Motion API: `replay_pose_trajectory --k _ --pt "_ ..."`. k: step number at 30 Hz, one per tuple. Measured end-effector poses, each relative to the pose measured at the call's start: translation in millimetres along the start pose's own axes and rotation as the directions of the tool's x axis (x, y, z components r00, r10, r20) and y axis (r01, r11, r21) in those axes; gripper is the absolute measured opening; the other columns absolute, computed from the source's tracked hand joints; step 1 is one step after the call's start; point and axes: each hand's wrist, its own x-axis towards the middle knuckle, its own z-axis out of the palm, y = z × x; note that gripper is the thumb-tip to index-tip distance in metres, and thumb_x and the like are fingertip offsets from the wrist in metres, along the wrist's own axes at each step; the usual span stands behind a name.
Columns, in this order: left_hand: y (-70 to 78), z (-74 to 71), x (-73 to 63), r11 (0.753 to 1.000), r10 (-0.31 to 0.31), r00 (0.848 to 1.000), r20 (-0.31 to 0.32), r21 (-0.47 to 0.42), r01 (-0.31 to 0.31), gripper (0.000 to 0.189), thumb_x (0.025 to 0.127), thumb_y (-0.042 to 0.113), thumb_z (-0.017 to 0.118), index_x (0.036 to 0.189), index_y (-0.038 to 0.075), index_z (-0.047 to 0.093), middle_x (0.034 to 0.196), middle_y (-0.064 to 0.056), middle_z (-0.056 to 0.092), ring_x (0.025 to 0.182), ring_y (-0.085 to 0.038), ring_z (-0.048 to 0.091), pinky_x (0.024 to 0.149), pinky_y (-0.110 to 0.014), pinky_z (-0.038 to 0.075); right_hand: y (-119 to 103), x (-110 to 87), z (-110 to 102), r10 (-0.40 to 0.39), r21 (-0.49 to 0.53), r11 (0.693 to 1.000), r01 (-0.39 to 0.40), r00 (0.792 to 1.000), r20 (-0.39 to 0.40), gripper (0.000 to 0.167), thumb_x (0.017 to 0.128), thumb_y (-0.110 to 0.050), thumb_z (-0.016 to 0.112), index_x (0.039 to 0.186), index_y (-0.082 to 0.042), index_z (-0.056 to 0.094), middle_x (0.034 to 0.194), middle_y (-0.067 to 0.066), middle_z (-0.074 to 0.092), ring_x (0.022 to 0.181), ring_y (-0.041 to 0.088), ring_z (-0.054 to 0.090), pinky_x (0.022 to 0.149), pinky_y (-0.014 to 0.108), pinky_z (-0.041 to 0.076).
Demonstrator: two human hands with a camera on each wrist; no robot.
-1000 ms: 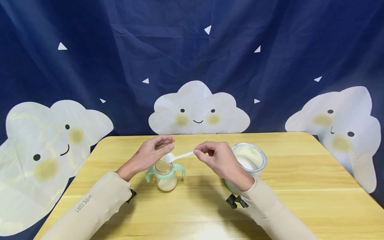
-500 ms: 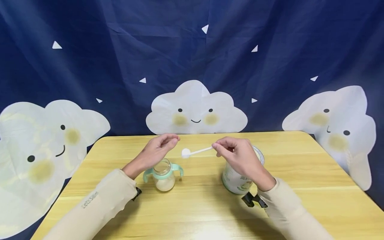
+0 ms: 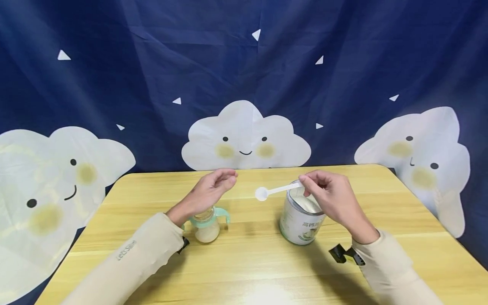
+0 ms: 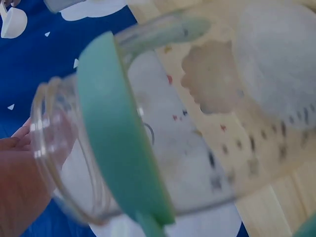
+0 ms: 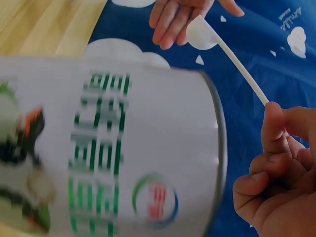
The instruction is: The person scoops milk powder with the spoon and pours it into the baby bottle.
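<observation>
My right hand [image 3: 333,197] pinches the handle end of a white plastic measuring scoop [image 3: 262,193], whose bowl points left. That hand is over the right side of an uncapped milk powder can [image 3: 299,224] with pale powder inside. To the left, my left hand [image 3: 211,190] hovers with relaxed fingers, holding nothing. Below it stands a clear baby bottle [image 3: 207,233] with a mint-green collar and handles; the hand and wrist hide part of its mouth. Pale powder lies low in the bottle [image 4: 197,123], seen close up in the left wrist view. Green print marks the can [image 5: 113,148] in the right wrist view.
Bottle and can stand apart on a light wooden table [image 3: 244,262]. Behind its far edge hangs a dark blue curtain [image 3: 213,55] with white smiling clouds. Each sleeve has a black wrist mount, the right one [image 3: 346,255] plainly visible.
My right hand has carried the scoop rightward from over the bottle's mouth to beside the can. My left hand has drifted slightly right, now covering part of the bottle's mouth.
</observation>
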Motion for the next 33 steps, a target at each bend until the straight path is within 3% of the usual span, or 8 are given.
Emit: replay_pose_trajectory --k 15,25,33 --pt "10.4 35.9 8.7 0.999 0.011 0.998 0.067 -0.039 -0.008 0.069 0.100 0.042 0.059 0.152 0.004 0.034 0.156 -0.012 0.038 0.143 -0.026 0.038 0.116 -0.037 0.031 20 -8.4 -24 0.095 -0.015 0.995 -0.097 0.992 -0.084 0.022 0.100 -0.020 0.063 0.084 -0.005 0.068 0.068 0.001 0.068 0.053 0.010 0.044 0.046 0.024 0.034" --pt "17.9 83.4 15.1 1.000 -0.024 0.994 0.106 -0.016 0.026 0.103 0.079 0.045 0.084 0.158 0.014 0.025 0.162 -0.002 0.027 0.143 -0.031 0.035 0.114 -0.046 0.034 35 -20.0 -40 0.142 -0.065 0.986 -0.150 0.983 -0.118 0.025 0.101 -0.024 0.062 0.086 -0.005 0.069 0.068 -0.010 0.069 0.066 0.006 0.050 0.055 0.022 0.036" --pt "17.4 109.9 22.5 1.000 0.009 0.995 0.095 0.009 -0.009 0.115 0.070 0.041 0.091 0.159 0.015 0.023 0.162 0.000 0.027 0.142 -0.030 0.036 0.113 -0.045 0.036 39 -23.4 -44 0.134 -0.116 0.982 -0.146 0.985 -0.108 0.025 0.100 -0.024 0.063 0.087 -0.004 0.068 0.066 -0.006 0.067 0.057 0.009 0.047 0.050 0.023 0.035"
